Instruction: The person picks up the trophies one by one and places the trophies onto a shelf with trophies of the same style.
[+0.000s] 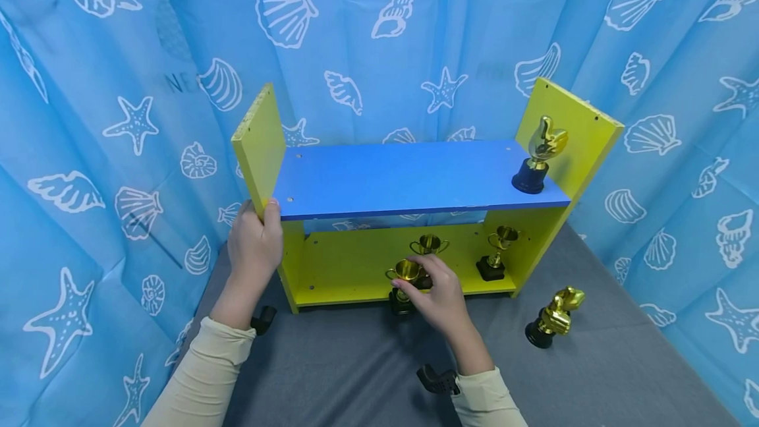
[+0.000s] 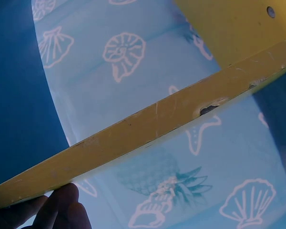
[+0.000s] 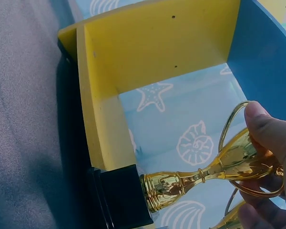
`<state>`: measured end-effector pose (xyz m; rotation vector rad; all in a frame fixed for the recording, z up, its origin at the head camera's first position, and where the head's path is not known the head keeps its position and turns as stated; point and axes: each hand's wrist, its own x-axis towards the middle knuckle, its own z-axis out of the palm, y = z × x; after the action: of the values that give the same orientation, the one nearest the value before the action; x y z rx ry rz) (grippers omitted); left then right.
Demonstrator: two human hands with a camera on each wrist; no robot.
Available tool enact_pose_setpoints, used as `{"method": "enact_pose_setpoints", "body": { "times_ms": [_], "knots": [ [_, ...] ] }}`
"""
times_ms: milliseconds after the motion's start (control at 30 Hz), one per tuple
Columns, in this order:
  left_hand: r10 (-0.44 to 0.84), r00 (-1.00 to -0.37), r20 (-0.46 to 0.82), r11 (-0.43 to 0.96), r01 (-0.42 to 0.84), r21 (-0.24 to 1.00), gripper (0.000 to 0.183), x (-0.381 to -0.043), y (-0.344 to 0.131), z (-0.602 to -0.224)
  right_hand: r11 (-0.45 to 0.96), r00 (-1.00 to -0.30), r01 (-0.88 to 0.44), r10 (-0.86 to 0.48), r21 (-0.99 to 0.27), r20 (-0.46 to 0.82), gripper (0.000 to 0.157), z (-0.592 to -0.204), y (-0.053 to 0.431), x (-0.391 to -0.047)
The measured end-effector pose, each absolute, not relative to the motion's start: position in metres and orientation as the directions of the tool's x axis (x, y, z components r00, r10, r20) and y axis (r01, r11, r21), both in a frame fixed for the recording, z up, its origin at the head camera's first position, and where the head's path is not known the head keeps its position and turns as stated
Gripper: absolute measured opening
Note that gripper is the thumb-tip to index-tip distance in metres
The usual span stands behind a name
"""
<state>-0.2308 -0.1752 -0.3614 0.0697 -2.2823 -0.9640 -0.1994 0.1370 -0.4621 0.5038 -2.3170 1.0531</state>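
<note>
My left hand (image 1: 255,242) grips the front edge of the shelf unit's yellow left side panel (image 1: 261,143). In the left wrist view, dark fingertips (image 2: 66,200) lie against that panel's edge. My right hand (image 1: 440,292) pinches a gold trophy cup (image 3: 229,164) near its bowl and handle. The cup stands about upright at the front of the yellow lower shelf (image 1: 350,262), its black base (image 3: 121,198) by the shelf's front edge; whether the base touches anything cannot be told. Behind it stands a second trophy cup (image 1: 429,244), partly hidden by my right hand.
At the lower shelf's right end is another trophy cup (image 1: 500,252). A gold thumbs-up trophy (image 1: 542,150) stands on the blue upper shelf (image 1: 403,173), far right. Another gold hand-shaped trophy (image 1: 554,318) is on the grey cloth (image 1: 622,361). A blue shell-patterned curtain (image 1: 367,51) hangs behind.
</note>
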Motion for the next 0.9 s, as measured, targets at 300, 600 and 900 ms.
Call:
{"method": "enact_pose_setpoints", "body": {
  "times_ms": [300, 600, 900],
  "knots": [
    [-0.289, -0.784, 0.550, 0.728, 0.193, 0.658, 0.051, -0.2316, -0.1751, -0.3618, 0.624, -0.781, -0.534, -0.107, -0.570, 0.615, 0.048, -0.4655, 0.1375, -0.2026],
    [-0.286, -0.789, 0.544, 0.727, 0.191, 0.659, 0.050, -0.2321, -0.1752, -0.3632, 0.605, -0.782, -0.548, -0.123, -0.578, 0.611, 0.046, -0.4671, 0.1348, -0.2035],
    [-0.289, -0.790, 0.541, 0.723, 0.190, 0.664, 0.051, -0.2321, -0.1758, -0.3618, 0.620, -0.804, -0.514, -0.109, -0.593, 0.584, 0.047, -0.4654, 0.1317, -0.2045]
  ]
}}
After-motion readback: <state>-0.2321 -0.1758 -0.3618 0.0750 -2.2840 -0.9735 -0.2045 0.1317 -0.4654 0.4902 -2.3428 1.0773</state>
